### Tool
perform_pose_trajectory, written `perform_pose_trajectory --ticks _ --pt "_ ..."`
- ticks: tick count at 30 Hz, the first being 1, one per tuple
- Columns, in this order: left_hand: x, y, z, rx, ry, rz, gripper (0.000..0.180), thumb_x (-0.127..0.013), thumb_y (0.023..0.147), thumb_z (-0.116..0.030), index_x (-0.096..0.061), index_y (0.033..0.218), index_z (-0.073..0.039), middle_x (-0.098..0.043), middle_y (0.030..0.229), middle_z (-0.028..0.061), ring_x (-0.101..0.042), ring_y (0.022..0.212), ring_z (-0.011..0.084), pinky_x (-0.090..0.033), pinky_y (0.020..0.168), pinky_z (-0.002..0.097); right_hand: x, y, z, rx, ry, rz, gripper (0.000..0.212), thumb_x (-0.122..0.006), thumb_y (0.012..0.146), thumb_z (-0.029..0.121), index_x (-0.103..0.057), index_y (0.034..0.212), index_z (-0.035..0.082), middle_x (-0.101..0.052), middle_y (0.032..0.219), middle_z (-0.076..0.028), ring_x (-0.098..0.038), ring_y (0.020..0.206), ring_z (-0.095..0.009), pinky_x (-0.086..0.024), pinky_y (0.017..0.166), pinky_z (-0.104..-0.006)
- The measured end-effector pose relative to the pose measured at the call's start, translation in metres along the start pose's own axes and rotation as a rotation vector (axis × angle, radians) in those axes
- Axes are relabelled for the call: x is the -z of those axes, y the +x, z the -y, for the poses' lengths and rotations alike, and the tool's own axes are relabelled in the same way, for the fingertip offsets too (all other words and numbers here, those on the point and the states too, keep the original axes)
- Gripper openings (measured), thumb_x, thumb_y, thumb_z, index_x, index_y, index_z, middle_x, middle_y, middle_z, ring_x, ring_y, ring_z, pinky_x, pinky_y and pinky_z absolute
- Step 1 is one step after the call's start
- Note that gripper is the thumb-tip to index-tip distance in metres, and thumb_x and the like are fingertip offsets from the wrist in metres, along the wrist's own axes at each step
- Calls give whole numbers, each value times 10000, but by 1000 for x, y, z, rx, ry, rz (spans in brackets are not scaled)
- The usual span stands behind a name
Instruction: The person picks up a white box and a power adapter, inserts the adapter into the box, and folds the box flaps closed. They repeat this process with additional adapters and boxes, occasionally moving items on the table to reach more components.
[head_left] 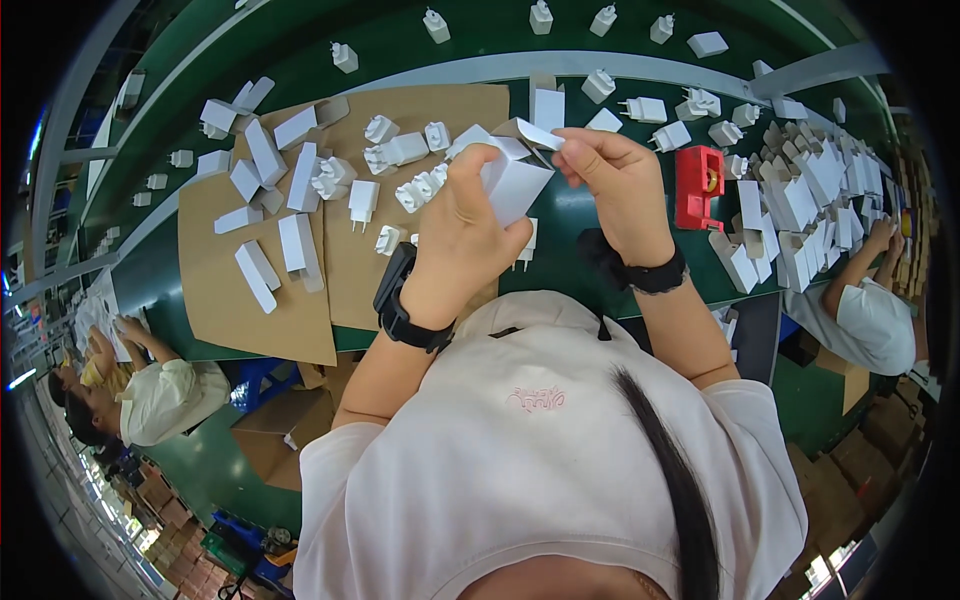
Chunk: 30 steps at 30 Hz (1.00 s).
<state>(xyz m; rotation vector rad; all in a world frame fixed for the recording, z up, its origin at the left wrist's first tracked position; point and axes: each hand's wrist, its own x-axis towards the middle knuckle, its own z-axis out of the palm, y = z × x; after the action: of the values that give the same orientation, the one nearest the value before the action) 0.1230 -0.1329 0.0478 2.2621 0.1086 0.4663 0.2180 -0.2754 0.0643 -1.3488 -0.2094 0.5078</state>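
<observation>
My left hand [462, 228] is wrapped round a small white paper box [519, 190], its open end tilted up. At that end my right hand [617, 188] pinches a raised flap between thumb and fingers. Whether anything is inside the box cannot be made out. White plug chargers [363, 204] lie loose on the cardboard just left of my left hand, some with their pins up. Farther left, several more white boxes [266, 155] are scattered. A red tape dispenser [698, 190] stands right of my right hand.
Flat brown cardboard [215, 275] covers the left of the green table. Many white boxes [800, 190] are heaped at the right. Beyond a grey rail [610, 66], chargers [437, 27] stand on a green surface. Co-workers sit at far left [170, 400] and far right [873, 325].
</observation>
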Motion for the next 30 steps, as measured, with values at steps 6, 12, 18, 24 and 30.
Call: perform_pose_trajectory --ticks 6,12,18,24,30 --pt "7 -4 -9 -119 76 -21 652 -654 593 -55 -295 1136 -91 -533 951 194 -571 769 373 -483 638 408 5 5 5 -280 312 50 201 -604 804 64 -620 989 -15 -628 791 -73 -538 657 -104 -421 583 -196" --pt "9 -9 -16 -20 35 20 635 -635 602 -53 -309 1145 -99 -529 997 186 -573 812 364 -489 658 405 5 -3 15 -145 -54 214 168 -665 733 53 -659 886 -15 -623 730 -49 -503 592 -72 -396 539 -187" --pt "7 -17 -16 3 -5 -2 615 -636 619 -70 -319 1145 -101 -530 1000 181 -568 832 373 -487 675 417 0 -6 26 -35 -340 218 179 -664 726 57 -666 893 -9 -628 738 -33 -532 627 -57 -415 578 -176" --pt "8 -20 -21 88 -7 35 627 -644 614 -73 -315 1147 -97 -527 1011 190 -565 823 384 -481 680 431 3 -1 31 63 -508 360 150 -670 707 33 -676 850 -11 -637 721 -45 -540 614 -59 -419 574 -175" --pt "12 -19 -23 0 14 92 645 -638 617 -45 -305 1167 -98 -523 1016 199 -559 823 394 -477 670 438 15 14 40 -162 -465 528 145 -724 673 59 -684 808 24 -647 718 -44 -565 637 -78 -441 606 -189"
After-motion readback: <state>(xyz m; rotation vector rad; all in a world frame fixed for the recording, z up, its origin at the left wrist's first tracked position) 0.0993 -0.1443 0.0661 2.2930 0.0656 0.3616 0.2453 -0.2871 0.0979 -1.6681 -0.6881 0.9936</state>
